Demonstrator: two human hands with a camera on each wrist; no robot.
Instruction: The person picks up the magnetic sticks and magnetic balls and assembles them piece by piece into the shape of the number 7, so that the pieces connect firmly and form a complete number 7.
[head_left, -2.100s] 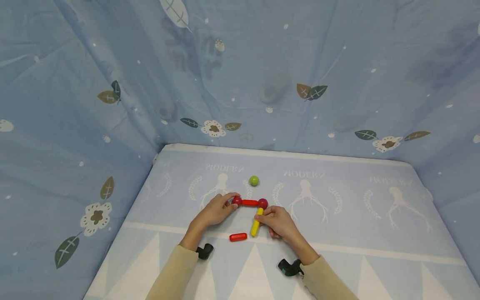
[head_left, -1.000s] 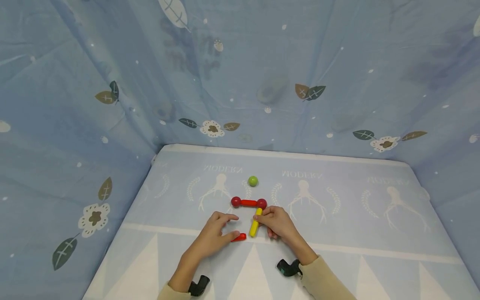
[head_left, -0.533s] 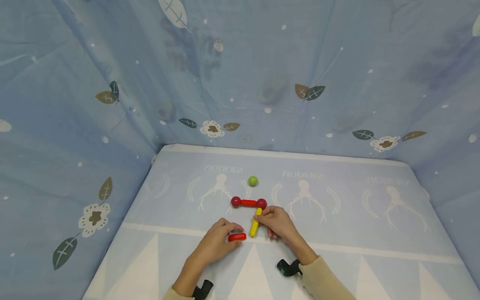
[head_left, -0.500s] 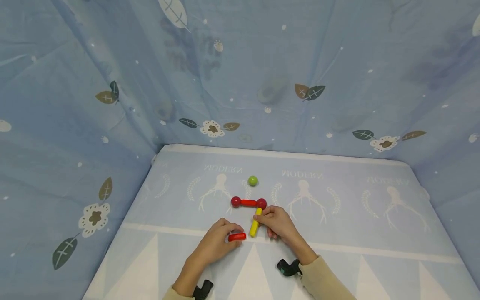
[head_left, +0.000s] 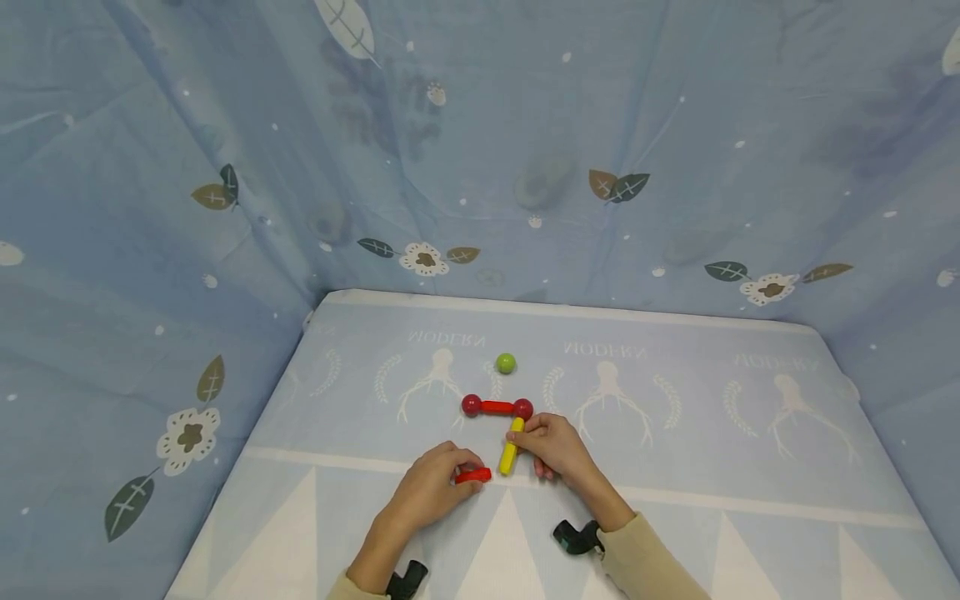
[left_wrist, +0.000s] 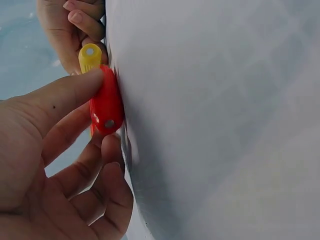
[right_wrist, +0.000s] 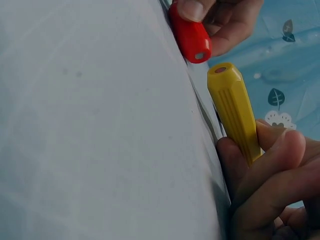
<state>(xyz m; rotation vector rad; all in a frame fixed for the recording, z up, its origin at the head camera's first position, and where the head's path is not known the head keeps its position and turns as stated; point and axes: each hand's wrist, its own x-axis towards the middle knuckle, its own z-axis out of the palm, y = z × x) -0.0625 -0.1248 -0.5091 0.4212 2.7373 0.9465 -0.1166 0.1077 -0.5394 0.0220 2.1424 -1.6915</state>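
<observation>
My left hand point(head_left: 435, 485) pinches a short red magnetic stick point(left_wrist: 107, 102) between thumb and fingers, low over the tabletop. A metal disc shows in the stick's end. My right hand point(head_left: 558, 446) holds a yellow magnetic stick point(right_wrist: 234, 107) near its far end, which meets a dark red ball point(head_left: 522, 408). From that ball a second red stick point(head_left: 497, 407) runs left to another dark red ball point(head_left: 471, 405). In the right wrist view, the near end of the yellow stick stands close to the held red stick, with a small gap between them.
A green ball point(head_left: 506, 363) lies behind the joined pieces. The table point(head_left: 675, 450) wears a pale blue and white patterned cover. Blue printed cloth point(head_left: 480, 150) hangs behind it and along both sides. Black camera mounts sit at both wrists.
My left hand has let go of the left dark red ball, come back toward me and taken hold of the loose red stick. My right hand stays on the yellow stick.
</observation>
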